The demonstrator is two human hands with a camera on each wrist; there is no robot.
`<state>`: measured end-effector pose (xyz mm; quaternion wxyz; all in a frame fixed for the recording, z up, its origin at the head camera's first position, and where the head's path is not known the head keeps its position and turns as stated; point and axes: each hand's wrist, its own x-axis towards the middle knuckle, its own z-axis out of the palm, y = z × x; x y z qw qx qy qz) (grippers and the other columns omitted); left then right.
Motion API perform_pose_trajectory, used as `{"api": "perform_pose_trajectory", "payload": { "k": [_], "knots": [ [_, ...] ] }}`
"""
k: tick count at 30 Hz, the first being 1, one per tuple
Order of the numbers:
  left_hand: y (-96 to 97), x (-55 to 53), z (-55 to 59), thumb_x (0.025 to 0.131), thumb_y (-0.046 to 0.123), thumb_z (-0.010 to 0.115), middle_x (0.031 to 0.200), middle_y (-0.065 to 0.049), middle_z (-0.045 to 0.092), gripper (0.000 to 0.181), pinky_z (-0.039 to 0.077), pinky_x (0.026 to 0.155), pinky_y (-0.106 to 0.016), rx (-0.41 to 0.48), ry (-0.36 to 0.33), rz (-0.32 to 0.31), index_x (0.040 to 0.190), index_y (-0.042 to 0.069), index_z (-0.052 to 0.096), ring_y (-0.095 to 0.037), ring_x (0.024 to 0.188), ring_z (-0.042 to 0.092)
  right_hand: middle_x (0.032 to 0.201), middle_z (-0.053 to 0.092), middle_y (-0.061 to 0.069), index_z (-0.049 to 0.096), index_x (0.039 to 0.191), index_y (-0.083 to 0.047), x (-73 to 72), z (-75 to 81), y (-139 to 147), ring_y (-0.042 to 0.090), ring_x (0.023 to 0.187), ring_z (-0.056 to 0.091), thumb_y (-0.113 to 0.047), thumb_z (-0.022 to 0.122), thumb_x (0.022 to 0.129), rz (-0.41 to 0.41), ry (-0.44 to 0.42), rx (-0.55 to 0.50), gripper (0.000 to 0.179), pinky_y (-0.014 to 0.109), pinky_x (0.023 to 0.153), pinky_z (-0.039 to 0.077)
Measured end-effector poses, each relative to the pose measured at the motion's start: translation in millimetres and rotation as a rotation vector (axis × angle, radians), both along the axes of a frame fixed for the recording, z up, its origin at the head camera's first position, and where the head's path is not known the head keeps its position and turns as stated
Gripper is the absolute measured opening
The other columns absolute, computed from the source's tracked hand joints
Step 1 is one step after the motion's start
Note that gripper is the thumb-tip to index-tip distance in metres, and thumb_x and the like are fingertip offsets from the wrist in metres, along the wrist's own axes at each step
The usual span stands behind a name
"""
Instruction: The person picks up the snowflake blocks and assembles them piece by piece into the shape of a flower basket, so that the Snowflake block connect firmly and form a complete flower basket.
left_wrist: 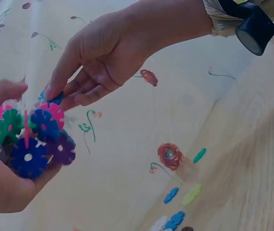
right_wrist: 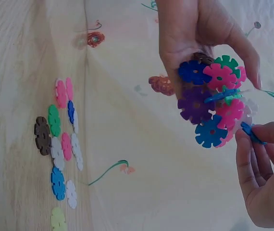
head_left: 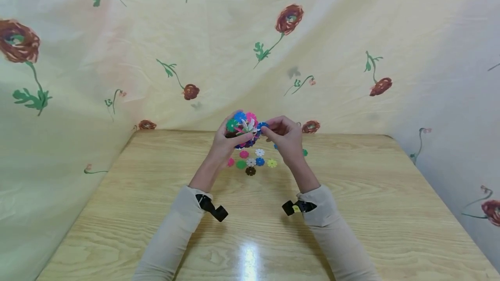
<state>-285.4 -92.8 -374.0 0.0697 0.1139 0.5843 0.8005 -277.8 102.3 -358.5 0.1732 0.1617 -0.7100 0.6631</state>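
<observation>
My left hand [head_left: 227, 140] holds a rounded cluster of interlocked snowflake discs [right_wrist: 196, 105] in blue, pink, green, purple, white and brown, raised above the table. The cluster rests in the palm with the thumb over its near side. At its right side, my right hand [head_left: 287, 135] pinches a single blue snowflake disc [right_wrist: 253, 134] between thumb and fingers. That disc is close against the cluster; whether it is slotted in cannot be told. In the left wrist view the right hand [left_wrist: 103, 62] reaches the cluster from above, and its fingertips partly cover the blue disc.
Loose discs lie on the wooden table [head_left: 136, 211] below the hands, among them a brown disc [head_left: 251, 171], a yellow disc [head_left: 272, 163] and a green disc [head_left: 241, 164]. A flowered cloth [head_left: 234, 47] hangs behind the table's far edge.
</observation>
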Motion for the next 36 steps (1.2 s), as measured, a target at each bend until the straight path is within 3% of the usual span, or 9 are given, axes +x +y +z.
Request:
{"api": "perform_pose_trajectory", "payload": {
  "k": [4, 9, 19, 24, 30, 36],
  "knots": [
    [1.4, 0.4, 0.0, 0.094, 0.004, 0.071, 0.141, -0.008, 0.052, 0.067, 0.054, 0.099, -0.023, 0.025, 0.021, 0.033, 0.152, 0.025, 0.046, -0.021, 0.126, 0.054, 0.083, 0.071, -0.007, 0.068, 0.103, 0.009, 2.0, -0.8, -1, 0.015, 0.074, 0.072, -0.003, 0.075, 0.091, 0.030, -0.016, 0.014, 0.019, 0.032, 0.066, 0.062],
    [0.7, -1.2, -0.1, 0.094, 0.003, 0.071, 0.139, -0.007, 0.052, 0.063, 0.056, 0.095, -0.024, 0.039, 0.003, 0.031, 0.148, 0.027, 0.051, -0.021, 0.123, 0.055, 0.084, 0.070, -0.006, 0.067, 0.106, 0.009, 3.1, 3.2, 3, 0.009, 0.072, 0.071, -0.004, 0.074, 0.092, 0.082, -0.053, 0.041, 0.020, 0.026, 0.067, 0.062],
    [-2.6, -5.0, 1.2, 0.092, 0.009, 0.076, 0.140, -0.005, 0.053, 0.062, 0.051, 0.108, -0.037, -0.007, -0.026, 0.091, 0.146, 0.029, 0.054, -0.022, 0.126, 0.054, 0.102, 0.074, 0.017, 0.072, 0.117, -0.003, -4.3, 13.1, 28, 0.021, 0.087, 0.074, -0.031, 0.068, 0.099, 0.077, -0.195, 0.236, 0.033, 0.033, 0.075, 0.063],
    [-4.3, -6.8, 0.4, 0.091, 0.007, 0.076, 0.138, -0.003, 0.054, 0.060, 0.053, 0.104, -0.030, 0.023, -0.028, 0.096, 0.143, 0.030, 0.057, -0.020, 0.126, 0.054, 0.104, 0.074, 0.019, 0.072, 0.116, -0.003, -14.6, 3.8, 45, 0.018, 0.085, 0.070, -0.026, 0.068, 0.100, 0.108, -0.281, 0.441, 0.028, 0.026, 0.072, 0.059],
    [-4.7, -6.8, -1.2, 0.091, 0.006, 0.075, 0.137, -0.002, 0.055, 0.061, 0.053, 0.103, -0.029, 0.020, -0.029, 0.093, 0.144, 0.030, 0.056, -0.020, 0.125, 0.055, 0.102, 0.074, 0.015, 0.071, 0.118, -0.001, -25.4, -20.0, 55, 0.026, 0.091, 0.069, -0.016, 0.071, 0.097, 0.233, -0.309, 0.751, 0.026, 0.032, 0.076, 0.058],
    [-4.8, -4.8, -2.9, 0.092, 0.009, 0.076, 0.139, -0.004, 0.053, 0.062, 0.049, 0.111, -0.037, -0.022, -0.044, 0.092, 0.145, 0.031, 0.054, -0.021, 0.127, 0.053, 0.100, 0.073, 0.016, 0.071, 0.117, 0.004, -32.3, -39.1, 56, 0.025, 0.092, 0.069, -0.009, 0.075, 0.092, 0.293, -0.295, 0.885, 0.028, 0.037, 0.081, 0.059]
  ]
}}
